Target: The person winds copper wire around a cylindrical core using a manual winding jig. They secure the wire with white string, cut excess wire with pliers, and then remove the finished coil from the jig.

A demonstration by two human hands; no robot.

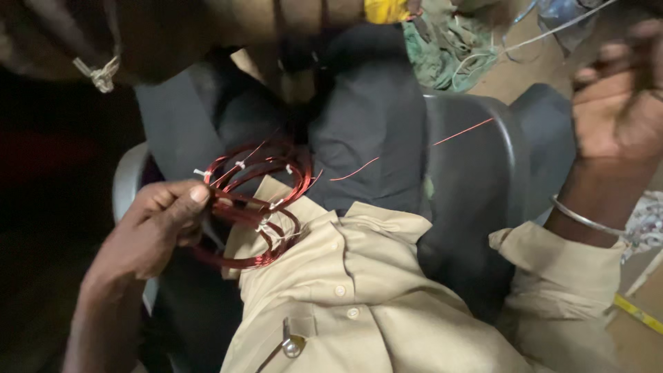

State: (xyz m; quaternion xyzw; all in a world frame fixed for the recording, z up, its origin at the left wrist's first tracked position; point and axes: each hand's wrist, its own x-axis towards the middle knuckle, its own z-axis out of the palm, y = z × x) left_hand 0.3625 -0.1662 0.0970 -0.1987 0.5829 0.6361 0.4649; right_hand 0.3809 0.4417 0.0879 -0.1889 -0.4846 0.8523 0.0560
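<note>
Khaki shirt fabric (359, 290) fills the bottom of the view, buttoned down the front, with a small metal clip (293, 343) hanging near the lower edge. Just above it, over the person's lap in dark trousers (373, 131), sits a bundle of red enamelled copper wire coils (255, 204): several loops laid one over another and bound at intervals with small white ties.

Such coils look light and springy rather than stiff; the thin strands would likely bend or kink under a hard squeeze, and the enamel coat is probably easy to scratch. The tied spots seem the safest places to take hold, since there the strands are kept together and will not splay.

At the left rim of the bundle, the left hand (155, 224) has its grip closed on the loops, thumb on top and fingers curled underneath, the wrist bent inward and the forearm coming up from the lower left. One loose strand of red wire (459, 132) runs from the coils up and to the right across the lap and the rim of a dark plastic chair (483, 200).

The right hand (621, 103) is raised at the upper right, well apart from the coils, palm turned toward the camera with fingers loosely curled; whether it pinches the far end of the strand I cannot tell. A silver bangle (587, 220) circles that wrist above the khaki cuff. Green cloth (442, 48) lies on the floor beyond.
</note>
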